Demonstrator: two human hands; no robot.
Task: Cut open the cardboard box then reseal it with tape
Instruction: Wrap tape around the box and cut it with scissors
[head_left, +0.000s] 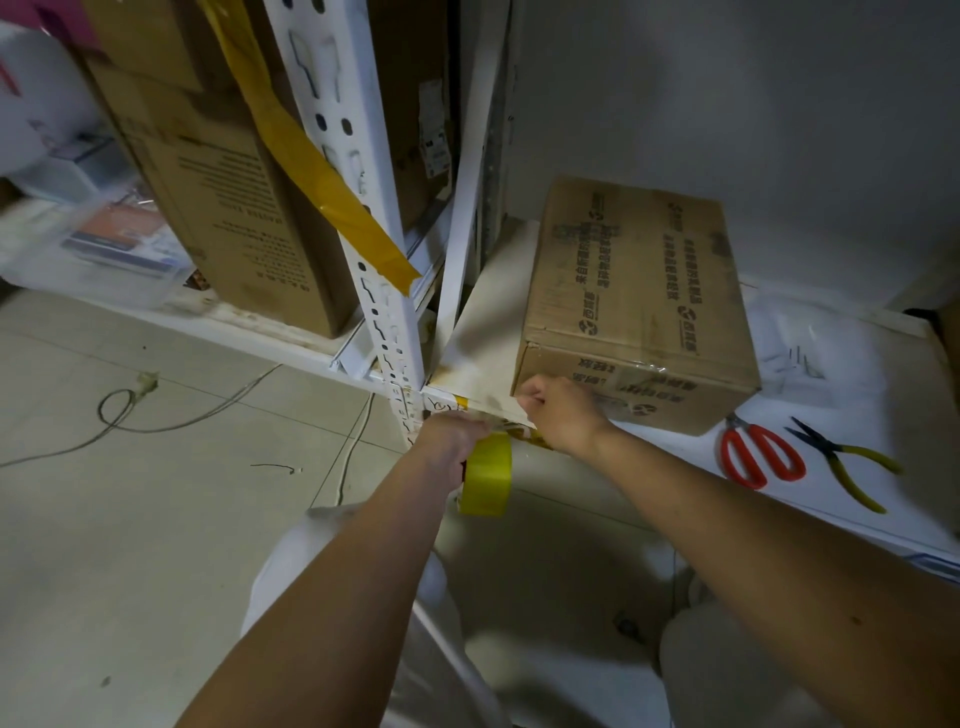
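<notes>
- Left hand grips yellow tape roll, just below cardboard box.
- Right hand pinches tape end at box's near-left corner.
- Box sits on shelf; scissors, pliers right of box.

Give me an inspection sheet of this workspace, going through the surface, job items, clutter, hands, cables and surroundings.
Surface: white shelf board, stained near its front corner.
Job's things: cardboard box on the shelf, flaps closed, clear tape over its front seam; yellow tape roll below the shelf edge; red-handled scissors lying right of the box.
Clutter: yellow-handled pliers beside the scissors.
Hands: left hand holds the roll; right hand, fingers curled, at the box's lower front corner, seemingly pinching the tape end.
Cables: white cords trailing over the floor.
Surroundings: white slotted rack post with a yellow tape strip hanging; brown boxes behind.
</notes>
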